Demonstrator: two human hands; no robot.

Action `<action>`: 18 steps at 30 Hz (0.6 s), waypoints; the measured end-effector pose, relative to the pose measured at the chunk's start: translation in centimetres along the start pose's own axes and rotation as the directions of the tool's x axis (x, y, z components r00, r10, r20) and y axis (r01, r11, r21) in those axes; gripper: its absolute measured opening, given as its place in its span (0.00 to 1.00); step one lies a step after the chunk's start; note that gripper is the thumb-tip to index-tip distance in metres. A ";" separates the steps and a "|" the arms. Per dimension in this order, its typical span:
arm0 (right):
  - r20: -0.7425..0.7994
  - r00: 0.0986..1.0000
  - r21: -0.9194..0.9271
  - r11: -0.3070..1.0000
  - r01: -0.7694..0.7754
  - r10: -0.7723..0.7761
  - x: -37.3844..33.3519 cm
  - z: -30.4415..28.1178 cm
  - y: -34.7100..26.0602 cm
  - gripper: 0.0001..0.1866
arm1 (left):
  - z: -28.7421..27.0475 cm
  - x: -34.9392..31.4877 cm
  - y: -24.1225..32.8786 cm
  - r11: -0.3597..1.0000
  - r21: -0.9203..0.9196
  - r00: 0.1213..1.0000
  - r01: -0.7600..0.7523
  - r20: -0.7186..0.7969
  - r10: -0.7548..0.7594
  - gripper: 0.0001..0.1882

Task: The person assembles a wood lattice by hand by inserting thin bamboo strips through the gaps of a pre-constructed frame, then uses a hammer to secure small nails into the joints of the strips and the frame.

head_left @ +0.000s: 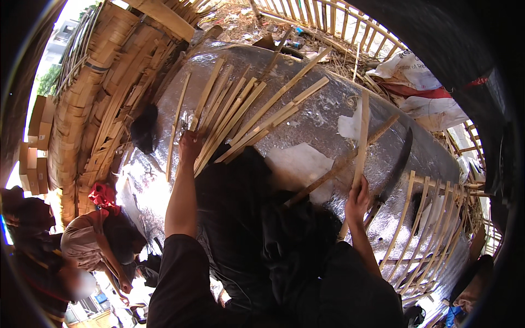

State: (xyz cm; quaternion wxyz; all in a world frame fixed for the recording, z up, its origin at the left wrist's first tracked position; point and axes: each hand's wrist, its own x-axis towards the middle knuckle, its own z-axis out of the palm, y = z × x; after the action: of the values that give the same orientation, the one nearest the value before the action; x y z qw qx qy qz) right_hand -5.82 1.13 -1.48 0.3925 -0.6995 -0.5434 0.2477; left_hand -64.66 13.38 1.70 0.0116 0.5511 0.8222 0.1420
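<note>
In my right hand, the fingers are wrapped round a long flat bamboo strip that stands nearly upright in the picture. Just right of it lies a knife with a long dark curved blade. My left hand is closed at the lower end of a bamboo strip, at the left of a fanned row. Several more bamboo strips spread beside it over a shiny silvery sheet. A brownish stick lies slantwise left of my right hand, partly behind the held strip.
A lattice of thin bamboo strips lies at the lower right. Woven bamboo panels stand at the left. Two other people are at the lower left, one in a brownish top. White sacks lie at the far right, near a slatted fence.
</note>
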 end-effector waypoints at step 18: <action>0.070 0.997 -0.002 1.000 -0.016 0.016 -0.3 -0.2 0.0 0.27 | -1.2 -1.1 5.2 0.864 -0.108 0.862 -0.492 -0.199 0.466 0.17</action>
State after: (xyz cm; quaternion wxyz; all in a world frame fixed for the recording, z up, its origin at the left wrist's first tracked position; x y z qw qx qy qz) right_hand -5.76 0.78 -1.42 0.3710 -0.6949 -0.5513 0.2747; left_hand -59.77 13.91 3.92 -0.0499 0.7221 0.6432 0.2496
